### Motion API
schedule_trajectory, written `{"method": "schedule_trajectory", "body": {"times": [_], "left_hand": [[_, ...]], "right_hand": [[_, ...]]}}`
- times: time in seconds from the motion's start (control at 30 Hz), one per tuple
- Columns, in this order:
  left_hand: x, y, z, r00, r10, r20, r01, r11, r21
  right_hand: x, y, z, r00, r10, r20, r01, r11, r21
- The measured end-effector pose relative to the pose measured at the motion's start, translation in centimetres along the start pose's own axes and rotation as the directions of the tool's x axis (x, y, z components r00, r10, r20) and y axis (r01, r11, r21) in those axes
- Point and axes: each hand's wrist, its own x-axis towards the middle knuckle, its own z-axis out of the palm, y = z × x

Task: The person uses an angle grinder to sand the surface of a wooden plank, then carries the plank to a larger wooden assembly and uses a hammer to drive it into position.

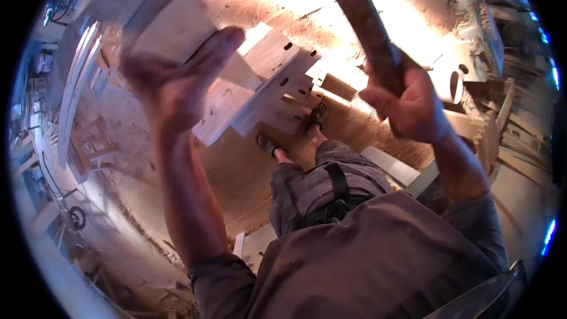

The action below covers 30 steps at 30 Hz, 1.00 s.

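Observation:
My left hand (171,85) is raised at the left, its fingers wrapped round a pale wooden block (174,32); the block's far end is smeared by motion. In my right hand (413,100) is the dark handle of a hammer (360,15), slanting up and away to the left. Its head is cut off by the upper edge, so its exact form is hard to tell. Below and between my hands lie pale timber pieces (274,97) with dark oval slots, close in front of my feet. Neither hand touches them.
Long pale curved strips (77,88) stand at the left, near a bicycle wheel (77,217). Boards and offcuts (520,124) are stacked at the right. A flat pale board (390,165) lies beside my right leg. Sawdust covers the floor, brightly sunlit at the far side.

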Motion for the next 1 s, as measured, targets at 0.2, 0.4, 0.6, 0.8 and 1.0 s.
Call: {"method": "schedule_trajectory", "body": {"times": [0.2,0.4,0.6,0.8,1.0], "left_hand": [[1.3,-1.8,0.5,0.984,0.168,0.058,-0.155,0.971,-0.180],[0.5,-1.1,0.7,0.999,0.047,0.019,-0.040,0.962,-0.269],[0.4,0.1,1.1,0.995,0.007,-0.103,-0.010,0.999,-0.030],[0.0,-0.7,0.6,0.985,-0.011,-0.171,-0.009,0.993,-0.117],[1.1,-2.2,-0.9,0.999,0.050,-0.015,-0.052,0.977,-0.205]], "right_hand": [[-1.4,18.1,0.5,0.854,0.518,0.049,-0.512,0.820,0.255],[-5.2,32.9,1.0,0.542,0.819,0.186,-0.763,0.388,0.517],[-5.9,38.9,-0.4,0.313,0.888,0.337,-0.740,0.005,0.673],[-3.0,37.3,-1.9,0.332,0.903,0.274,-0.642,0.003,0.767],[-3.7,33.7,-2.1,0.538,0.839,0.086,-0.574,0.289,0.766]]}}
